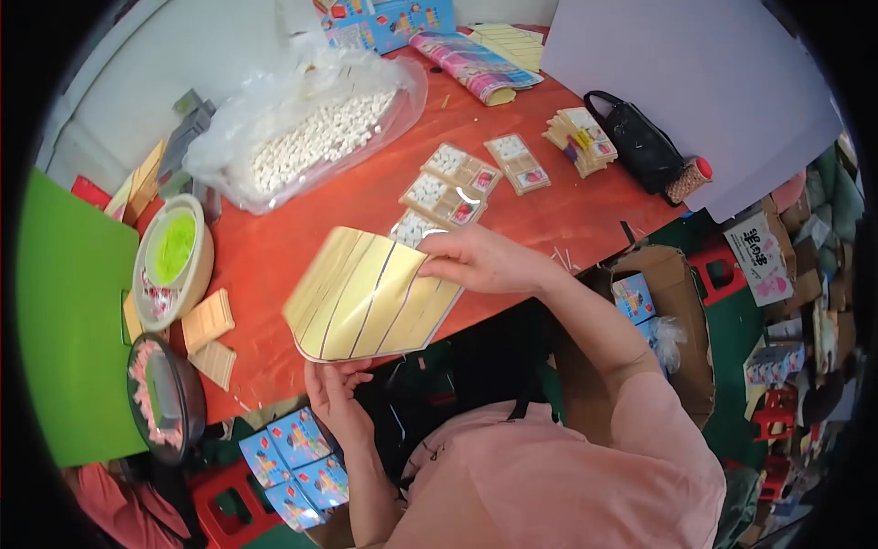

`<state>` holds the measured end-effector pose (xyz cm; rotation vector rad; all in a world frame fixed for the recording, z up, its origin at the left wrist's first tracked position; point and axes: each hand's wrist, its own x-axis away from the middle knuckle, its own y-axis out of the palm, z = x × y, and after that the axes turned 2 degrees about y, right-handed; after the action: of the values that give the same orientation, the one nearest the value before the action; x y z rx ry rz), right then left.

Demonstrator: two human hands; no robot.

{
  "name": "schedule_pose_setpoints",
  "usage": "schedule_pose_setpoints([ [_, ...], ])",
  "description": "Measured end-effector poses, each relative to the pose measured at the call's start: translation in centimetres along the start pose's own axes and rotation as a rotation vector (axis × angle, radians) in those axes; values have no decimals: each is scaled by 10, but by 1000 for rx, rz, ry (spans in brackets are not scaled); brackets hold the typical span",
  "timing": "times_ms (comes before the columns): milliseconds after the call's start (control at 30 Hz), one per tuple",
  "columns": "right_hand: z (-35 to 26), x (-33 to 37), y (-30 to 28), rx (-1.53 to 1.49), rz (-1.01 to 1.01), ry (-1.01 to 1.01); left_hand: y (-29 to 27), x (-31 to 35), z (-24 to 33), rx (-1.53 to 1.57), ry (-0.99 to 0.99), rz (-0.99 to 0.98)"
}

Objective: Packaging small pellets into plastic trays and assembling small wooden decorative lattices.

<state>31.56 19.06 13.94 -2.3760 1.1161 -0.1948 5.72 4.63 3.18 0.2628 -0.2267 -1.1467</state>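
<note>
Now — yellow sheet (373, 297) pinched btwn R fingers (443, 267); L fingers (337, 379) half-curled below — hold unclear.

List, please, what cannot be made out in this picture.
Head view:
- Sheet: its back faces away; the left edge is blurred.
- Nearest tray: partly hidden by the sheet and right hand.
- Carton: partly hidden by the right arm.
- Pouch: its outside hides any contents.
- Pink cloth: cut off by the lower edge.
</note>
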Motion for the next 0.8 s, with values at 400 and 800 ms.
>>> schedule_pose_setpoints([
  [400, 12, -129, -246, 66, 316, -472, 87, -80, -48, -308, 292, -29],
  [800, 374, -221, -437, -619, 1350, 166, 85, -82, -67, -560, 167, 46],
])
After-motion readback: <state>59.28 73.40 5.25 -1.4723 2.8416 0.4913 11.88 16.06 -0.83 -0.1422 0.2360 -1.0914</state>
